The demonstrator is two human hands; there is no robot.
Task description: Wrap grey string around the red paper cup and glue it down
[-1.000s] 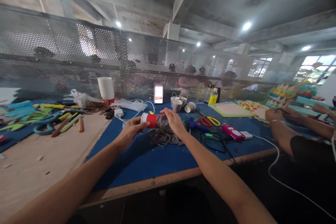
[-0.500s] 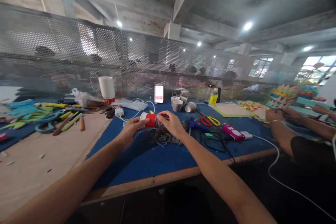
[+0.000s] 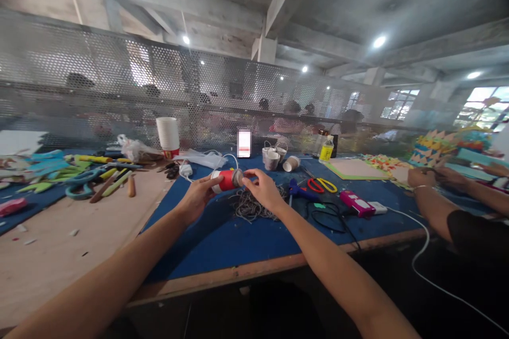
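Observation:
My left hand grips a red paper cup lying on its side above the blue mat; the cup's bottom end is wrapped in grey-brown twine. My right hand pinches at that wrapped end with its fingertips. Just below both hands a loose tangle of the same twine lies on the mat.
Blue-handled scissors, red-and-yellow scissors, a pink device, a black cord, twine-wrapped cups, a glue bottle, a cup stack and a lit phone surround the spot. Another person's arms work at right. Tools litter the left.
The cup has been raised a little and tilted; my right hand's fingers have shifted from over the twine to the cup's wrapped end. The view has drifted slightly.

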